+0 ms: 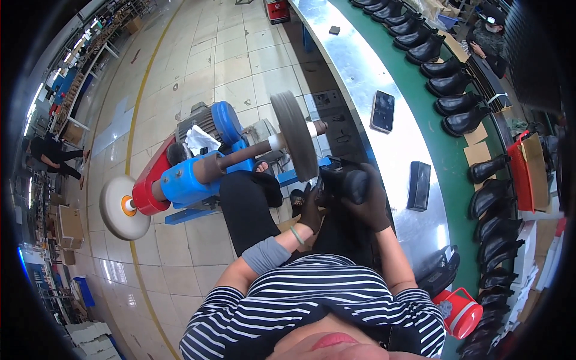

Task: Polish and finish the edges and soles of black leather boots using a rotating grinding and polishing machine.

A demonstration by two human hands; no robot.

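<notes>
Just below the dark grinding wheel (pixel 293 135), between the person's knees and the metal counter (pixel 351 57), a black shoe (pixel 355 185) is gripped from the right by the dark-gloved right hand (pixel 371 201), its fingers curled around it. The left hand (pixel 310 210), also dark-gloved, is at the shoe's left side, though whether its fingers close on it cannot be told. On the counter lie a phone (pixel 383 111) and a black block (pixel 419 186).
</notes>
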